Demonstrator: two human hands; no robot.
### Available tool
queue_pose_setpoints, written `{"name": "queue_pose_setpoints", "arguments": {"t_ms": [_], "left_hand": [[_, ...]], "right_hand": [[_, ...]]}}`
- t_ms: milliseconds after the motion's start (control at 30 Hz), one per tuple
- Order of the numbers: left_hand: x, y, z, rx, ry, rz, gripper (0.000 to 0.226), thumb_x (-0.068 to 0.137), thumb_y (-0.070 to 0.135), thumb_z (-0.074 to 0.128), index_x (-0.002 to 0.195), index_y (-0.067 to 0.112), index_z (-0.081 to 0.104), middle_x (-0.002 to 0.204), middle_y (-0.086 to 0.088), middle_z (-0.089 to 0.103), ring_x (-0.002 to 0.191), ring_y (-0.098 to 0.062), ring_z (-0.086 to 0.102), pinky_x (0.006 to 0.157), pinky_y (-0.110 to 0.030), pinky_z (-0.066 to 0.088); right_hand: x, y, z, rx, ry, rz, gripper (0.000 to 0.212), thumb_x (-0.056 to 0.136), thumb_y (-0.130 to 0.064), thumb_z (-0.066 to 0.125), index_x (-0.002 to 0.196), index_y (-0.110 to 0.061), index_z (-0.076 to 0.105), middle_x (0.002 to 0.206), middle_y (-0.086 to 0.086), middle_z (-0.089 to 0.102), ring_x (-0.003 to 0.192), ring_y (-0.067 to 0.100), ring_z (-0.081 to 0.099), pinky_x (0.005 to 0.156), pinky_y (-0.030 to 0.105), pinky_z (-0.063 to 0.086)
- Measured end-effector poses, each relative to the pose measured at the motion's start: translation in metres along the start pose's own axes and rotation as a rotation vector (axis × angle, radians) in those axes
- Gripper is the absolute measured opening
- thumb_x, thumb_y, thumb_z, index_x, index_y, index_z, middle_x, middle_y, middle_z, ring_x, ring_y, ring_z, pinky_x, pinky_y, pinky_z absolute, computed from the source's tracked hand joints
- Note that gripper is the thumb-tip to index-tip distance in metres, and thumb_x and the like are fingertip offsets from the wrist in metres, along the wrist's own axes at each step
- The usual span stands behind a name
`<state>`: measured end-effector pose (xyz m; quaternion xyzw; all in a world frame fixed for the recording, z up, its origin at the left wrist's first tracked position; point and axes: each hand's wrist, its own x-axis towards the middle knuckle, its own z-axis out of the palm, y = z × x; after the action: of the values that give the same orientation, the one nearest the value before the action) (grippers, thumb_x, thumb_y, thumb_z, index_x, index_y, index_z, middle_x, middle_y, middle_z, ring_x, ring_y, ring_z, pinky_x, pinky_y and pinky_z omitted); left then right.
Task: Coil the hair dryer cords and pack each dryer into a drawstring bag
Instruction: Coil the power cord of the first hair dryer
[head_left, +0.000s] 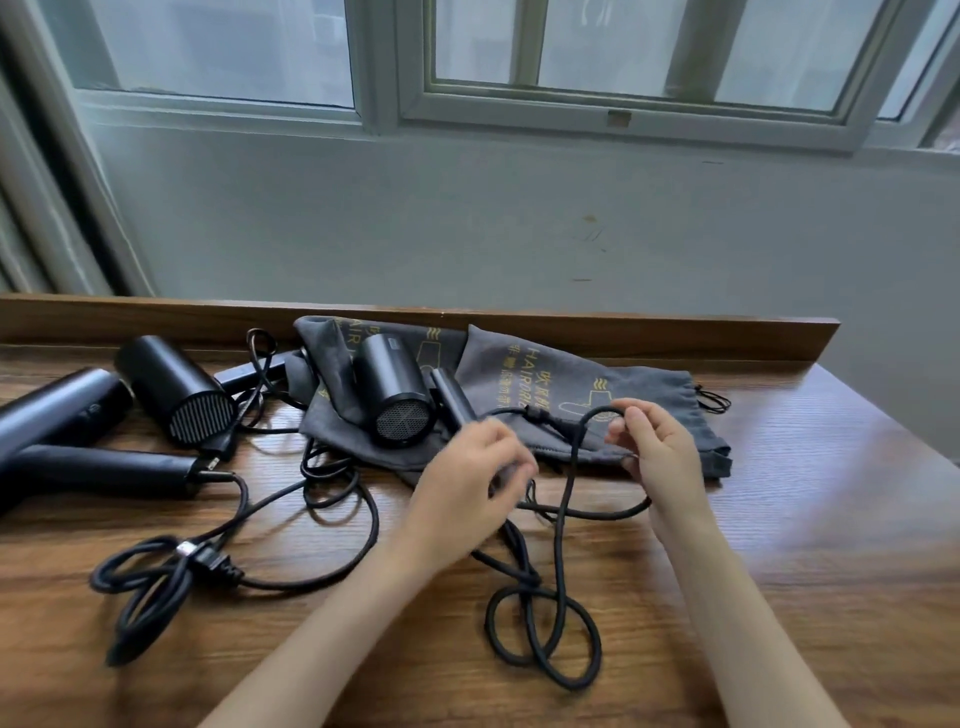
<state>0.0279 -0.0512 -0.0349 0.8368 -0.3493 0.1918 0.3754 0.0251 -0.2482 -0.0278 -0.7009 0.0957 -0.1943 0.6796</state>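
Three black hair dryers lie on the wooden table (805, 519). The middle dryer (397, 392) rests on grey drawstring bags (639, 387) printed in yellow. Its black cord (563, 519) runs from the handle, loops near my hands and lies in loose coils at the front. My right hand (657, 441) pinches a bend of that cord above the bag. My left hand (475, 475) is blurred, its fingers curled round the same cord lower down. A second dryer (174, 387) and a larger third one (57, 415) lie at the left.
A second cord (171, 566), bundled near its plug, sprawls at the front left. A raised wooden ledge (649, 332) runs along the table's back, against a grey wall under a window. The bag's drawstring (714, 400) trails toward the right.
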Motion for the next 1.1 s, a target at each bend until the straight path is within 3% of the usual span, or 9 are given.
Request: {"name": "queue_pose_setpoints", "arguments": {"t_ms": [133,200,367,533,700,833,933,1000,1100], "left_hand": [[-0.024,0.004,-0.001,-0.016,-0.444,0.105,0.031,0.083,0.055,0.056,0.095,0.027,0.062,0.085,0.013,0.061,0.078,0.004,0.049,0.073,-0.016,0.039],[-0.027,0.003,-0.001,0.012,-0.499,0.113,0.030,0.083,0.051,0.059,0.103,0.030,0.060,0.080,0.011,0.062,0.071,0.003,0.046,0.067,-0.019,0.036],[-0.026,-0.003,-0.011,-0.124,-0.351,-0.085,0.019,0.093,0.028,0.054,0.108,0.028,0.066,0.098,0.015,0.071,0.085,0.004,0.063,0.075,-0.017,0.047],[-0.024,-0.017,-0.022,-0.067,0.083,-0.375,0.017,0.093,0.016,0.053,0.103,0.021,0.066,0.059,0.021,0.057,0.057,0.015,0.052,0.055,-0.007,0.036],[-0.025,-0.030,-0.036,-0.040,0.235,-0.521,0.027,0.093,0.013,0.052,0.114,0.023,0.065,0.046,0.013,0.049,0.042,0.001,0.047,0.042,-0.013,0.032],[-0.024,-0.026,-0.035,-0.060,0.274,-0.526,0.031,0.092,0.009,0.053,0.118,0.022,0.063,0.071,0.008,0.061,0.063,0.000,0.056,0.056,-0.010,0.039],[-0.023,-0.021,-0.036,-0.079,0.297,-0.452,0.031,0.091,0.005,0.053,0.115,0.020,0.065,0.073,0.004,0.051,0.062,0.000,0.048,0.059,-0.010,0.035],[-0.022,-0.021,-0.035,-0.093,0.298,-0.437,0.032,0.090,0.004,0.055,0.115,0.021,0.066,0.070,0.006,0.045,0.058,0.002,0.045,0.057,-0.010,0.033],[-0.023,-0.021,-0.032,-0.072,0.273,-0.446,0.036,0.086,0.002,0.058,0.116,0.021,0.066,0.075,0.007,0.046,0.058,0.000,0.045,0.058,-0.013,0.034]], "right_hand": [[0.003,0.002,-0.001,0.296,0.222,0.141,0.027,0.100,-0.015,0.037,0.091,-0.027,0.059,0.081,-0.010,0.066,0.079,0.002,0.060,0.061,0.017,0.042],[0.006,0.001,-0.006,0.463,0.296,0.193,0.026,0.100,-0.011,0.035,0.095,-0.025,0.056,0.088,-0.009,0.064,0.084,0.002,0.059,0.066,0.016,0.044],[0.010,0.002,-0.009,0.470,0.326,0.242,0.026,0.098,-0.002,0.036,0.110,-0.019,0.052,0.090,-0.008,0.062,0.084,0.003,0.058,0.068,0.017,0.044],[0.010,0.004,-0.006,0.334,0.260,0.189,0.028,0.097,0.000,0.037,0.109,-0.018,0.054,0.099,-0.006,0.064,0.084,0.002,0.058,0.065,0.013,0.047],[-0.002,0.001,-0.002,-0.383,0.141,-0.176,0.039,0.088,0.005,0.049,0.121,-0.016,0.055,0.123,-0.004,0.053,0.115,0.008,0.046,0.100,0.024,0.035],[-0.019,-0.009,0.018,-0.478,-0.321,-0.506,0.042,0.089,-0.006,0.056,0.126,-0.026,0.051,0.136,-0.017,0.039,0.133,-0.004,0.027,0.111,0.012,0.018],[-0.028,0.002,0.036,-0.629,-0.568,-0.508,0.032,0.093,-0.018,0.053,0.124,-0.025,0.051,0.128,-0.017,0.047,0.126,0.002,0.038,0.115,0.028,0.018],[-0.033,0.006,0.042,-0.668,-0.591,-0.475,0.015,0.093,-0.029,0.052,0.107,-0.027,0.055,0.101,-0.015,0.059,0.098,0.009,0.055,0.105,0.038,0.032],[-0.039,0.007,0.044,-0.581,-0.580,-0.492,0.029,0.090,-0.047,0.040,0.097,-0.023,0.056,0.081,-0.013,0.057,0.078,0.006,0.054,0.074,0.030,0.044]]}}
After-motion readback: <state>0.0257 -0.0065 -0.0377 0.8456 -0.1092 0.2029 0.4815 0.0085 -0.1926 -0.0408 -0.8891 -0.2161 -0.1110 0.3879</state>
